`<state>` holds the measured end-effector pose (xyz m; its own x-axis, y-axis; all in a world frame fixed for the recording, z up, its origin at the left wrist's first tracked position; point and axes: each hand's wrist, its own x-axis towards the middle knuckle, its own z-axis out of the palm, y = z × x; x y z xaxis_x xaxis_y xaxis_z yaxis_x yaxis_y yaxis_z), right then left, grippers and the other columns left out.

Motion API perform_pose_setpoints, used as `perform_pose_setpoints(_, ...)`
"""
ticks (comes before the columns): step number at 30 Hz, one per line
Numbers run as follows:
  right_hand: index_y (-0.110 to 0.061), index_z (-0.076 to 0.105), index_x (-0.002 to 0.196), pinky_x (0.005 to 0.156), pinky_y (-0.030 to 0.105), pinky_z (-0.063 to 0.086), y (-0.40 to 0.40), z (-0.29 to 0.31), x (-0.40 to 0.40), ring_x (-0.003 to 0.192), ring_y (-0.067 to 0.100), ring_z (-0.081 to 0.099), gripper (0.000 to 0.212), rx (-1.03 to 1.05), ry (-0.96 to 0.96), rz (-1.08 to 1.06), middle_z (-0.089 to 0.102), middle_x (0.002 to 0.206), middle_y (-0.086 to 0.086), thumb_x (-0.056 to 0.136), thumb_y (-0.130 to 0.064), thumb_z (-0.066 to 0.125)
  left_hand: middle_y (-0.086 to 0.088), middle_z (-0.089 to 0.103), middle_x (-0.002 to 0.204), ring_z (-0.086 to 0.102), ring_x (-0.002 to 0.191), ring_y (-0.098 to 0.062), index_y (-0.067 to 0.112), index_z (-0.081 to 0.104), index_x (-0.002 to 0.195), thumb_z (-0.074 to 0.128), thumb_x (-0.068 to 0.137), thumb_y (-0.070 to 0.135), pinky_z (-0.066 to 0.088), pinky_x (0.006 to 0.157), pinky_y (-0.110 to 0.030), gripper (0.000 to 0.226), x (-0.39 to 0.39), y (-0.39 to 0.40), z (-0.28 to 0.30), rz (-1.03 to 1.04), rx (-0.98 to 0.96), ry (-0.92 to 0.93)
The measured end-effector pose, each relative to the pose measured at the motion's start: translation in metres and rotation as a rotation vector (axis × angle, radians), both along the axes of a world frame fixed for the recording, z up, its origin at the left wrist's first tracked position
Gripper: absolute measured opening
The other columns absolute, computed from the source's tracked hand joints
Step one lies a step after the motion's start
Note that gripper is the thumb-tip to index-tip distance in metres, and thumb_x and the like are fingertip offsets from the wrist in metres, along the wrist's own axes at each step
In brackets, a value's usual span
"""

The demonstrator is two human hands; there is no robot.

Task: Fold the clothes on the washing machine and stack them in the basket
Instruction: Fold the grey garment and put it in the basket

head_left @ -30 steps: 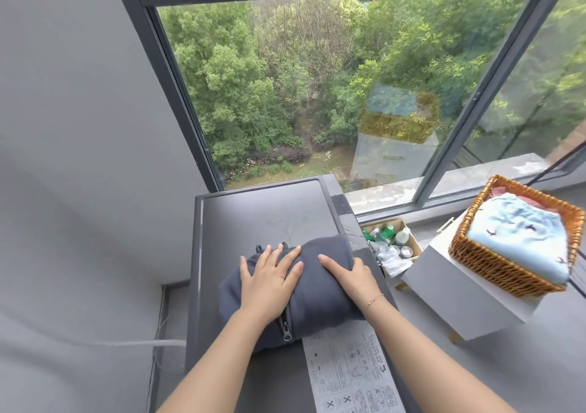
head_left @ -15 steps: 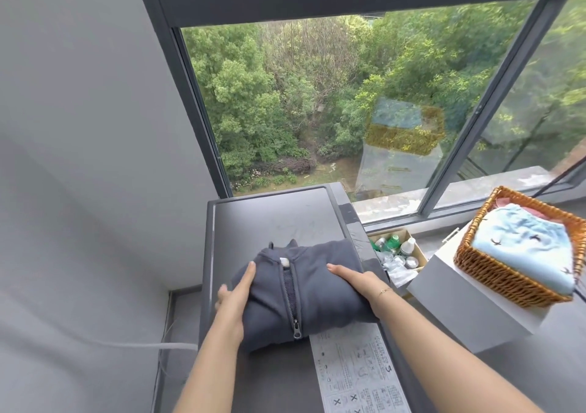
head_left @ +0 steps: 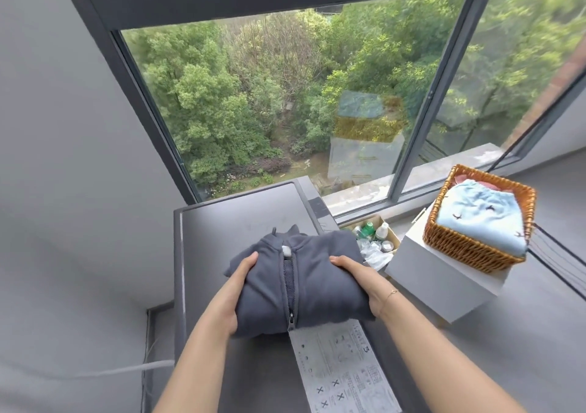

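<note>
Head view: folded jacket (head_left: 298, 282) clasped, ready to lift.
Left hand (head_left: 233, 292) and right hand (head_left: 361, 281) grip its sides; next, carry it right onto the basket (head_left: 469, 248).

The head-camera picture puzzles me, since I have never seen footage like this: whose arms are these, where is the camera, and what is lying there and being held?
There is no machine at work here, only a person with bare hands. The camera sits on that person's head and looks forward and down, so the arms reach in from the bottom edge.

The left hand and right hand grip the two sides of a folded dark grey zip jacket, which lies on the flat top of the washing machine under a window. A printed sheet lies nearer the person.

To the right, a wicker basket stands on a white box and already holds a folded light blue garment.
</note>
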<state>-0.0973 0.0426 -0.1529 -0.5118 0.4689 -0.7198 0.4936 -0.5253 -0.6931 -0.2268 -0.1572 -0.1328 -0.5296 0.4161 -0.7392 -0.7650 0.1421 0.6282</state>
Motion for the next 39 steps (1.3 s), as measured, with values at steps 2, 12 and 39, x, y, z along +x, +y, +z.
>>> perform_pose_setpoints(2, -0.011, 0.071, 0.107, 0.076, 0.035, 0.057, 0.011, 0.004, 0.01, 0.089, 0.026, 0.07, 0.057, -0.01, 0.044, -0.059, 0.075, 0.094, 0.008, 0.061, -0.04, 0.085, -0.011, 0.072, 0.108, 0.066, 0.105, -0.028, 0.016, 0.07, 0.112, 0.072, 0.074, 0.054, 0.049, 0.098, -0.043, 0.054, 0.002, 0.016, 0.006, -0.039, 0.002, 0.03)
perform_pose_setpoints(12, -0.011, 0.067, 0.107, 0.075, 0.048, 0.058, 0.134, 0.03, 0.108, 0.089, 0.034, 0.069, 0.06, 0.014, 0.111, -0.376, 0.074, 0.095, 0.011, 0.061, -0.045, 0.084, -0.007, 0.076, 0.094, 0.07, 0.092, -0.026, 0.021, 0.072, 0.106, 0.076, 0.067, 0.058, 0.054, 0.075, -0.037, 0.054, 0.052, 0.19, 0.036, -0.278, 0.005, 0.083)
perform_pose_setpoints(39, -0.006, 0.068, 0.102, 0.072, 0.044, 0.059, 0.54, -0.014, 0.221, 0.084, 0.032, 0.071, 0.04, 0.06, 0.151, -0.767, 0.075, 0.088, 0.013, 0.073, -0.03, 0.081, 0.0, 0.076, 0.083, 0.071, 0.07, -0.012, 0.021, 0.071, 0.096, 0.068, 0.08, 0.051, 0.049, 0.065, -0.027, 0.035, 0.132, 0.671, -0.023, -0.554, 0.032, 0.167)
